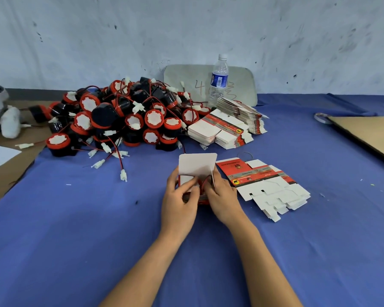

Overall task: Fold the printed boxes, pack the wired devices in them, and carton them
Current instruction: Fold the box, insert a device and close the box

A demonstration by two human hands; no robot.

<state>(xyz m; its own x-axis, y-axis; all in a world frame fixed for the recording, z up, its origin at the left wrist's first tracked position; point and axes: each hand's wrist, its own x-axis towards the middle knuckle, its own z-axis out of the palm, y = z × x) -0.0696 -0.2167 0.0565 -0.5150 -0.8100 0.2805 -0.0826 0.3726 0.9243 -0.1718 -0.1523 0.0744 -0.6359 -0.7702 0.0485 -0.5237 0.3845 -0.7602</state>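
Left hand (179,197) and right hand (222,196) meet at table centre, both closed round one printed box (197,165). The left's fingers wrap its left wall, with the thumb pressing in at the mouth. The right's fingers pinch at the right edge of the mouth; side flap or wire, cannot tell. The box stands between the palms, directly ahead of the person, mouth up and toward the viewer. Its white lid flap stands upright at the far side, hinge running left to right. Red and white show inside the mouth, probably a device already seated, though mostly hidden by fingers. Judgement: closing means bringing that lid toward the body and down, so both hands are equally near and the tuck goes front-side. Just right of the right hand, a fan of flat blanks (267,185) lies on the blue cloth (75,218), long axis slanting away to the right; the right hand is nearer for the next one. Farther back lie the stacked blanks (222,131), and beyond the left hand the pile of wired devices (120,120). The left hand is the nearer to those. A water bottle (219,78) stands behind the stacks.
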